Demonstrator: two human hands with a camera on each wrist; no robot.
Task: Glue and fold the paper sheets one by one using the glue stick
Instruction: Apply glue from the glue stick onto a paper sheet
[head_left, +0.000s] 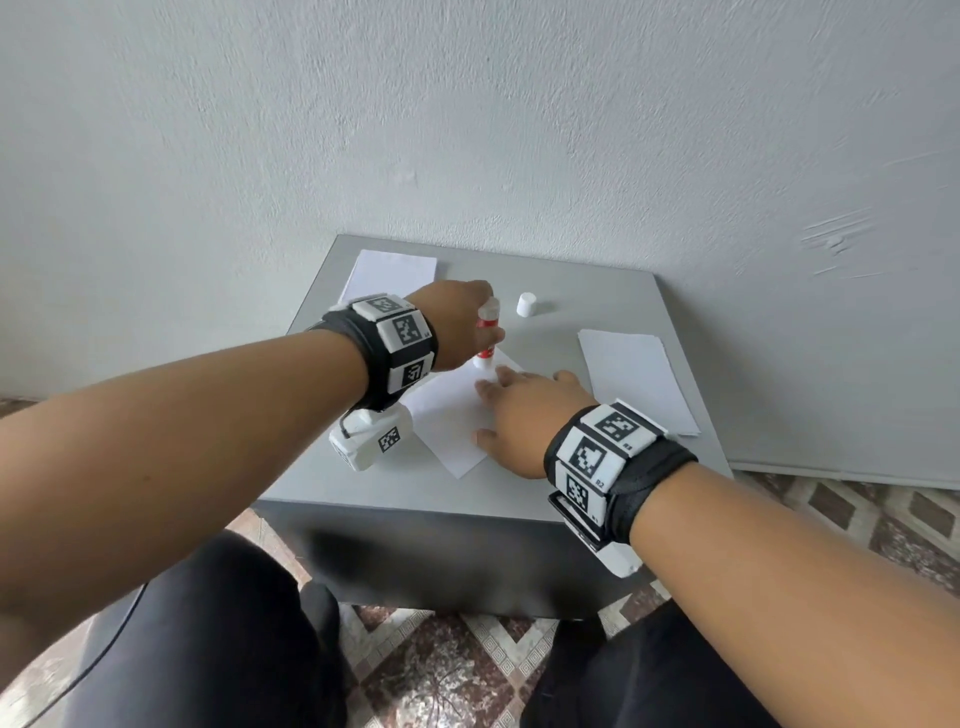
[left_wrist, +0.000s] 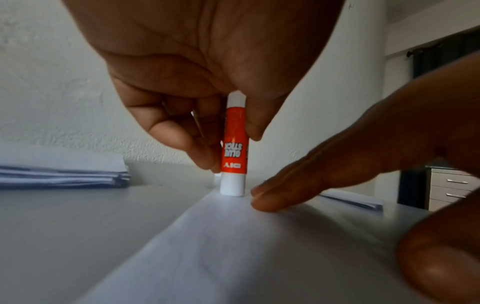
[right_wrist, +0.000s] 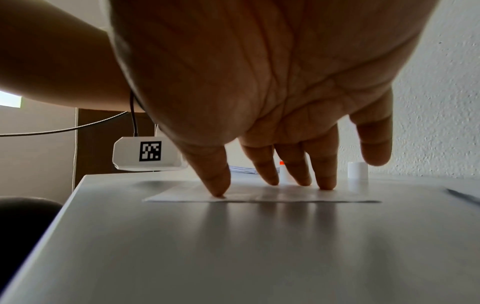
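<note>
A white paper sheet (head_left: 453, 415) lies in the middle of the grey table (head_left: 519, 478). My left hand (head_left: 467, 322) grips a red and white glue stick (head_left: 487, 338) upside down, its tip on the sheet's far corner. The left wrist view shows the glue stick (left_wrist: 233, 152) upright between thumb and fingers, touching the sheet (left_wrist: 233, 246). My right hand (head_left: 519, 410) lies flat with spread straight fingers pressing the sheet; its fingertips (right_wrist: 218, 185) touch the paper (right_wrist: 259, 197).
The white cap (head_left: 525, 304) stands behind the sheet, also seen as the cap (right_wrist: 357, 170). One stack of paper (head_left: 389, 273) sits at the back left, another stack (head_left: 639, 379) at the right. A wall rises just behind the table.
</note>
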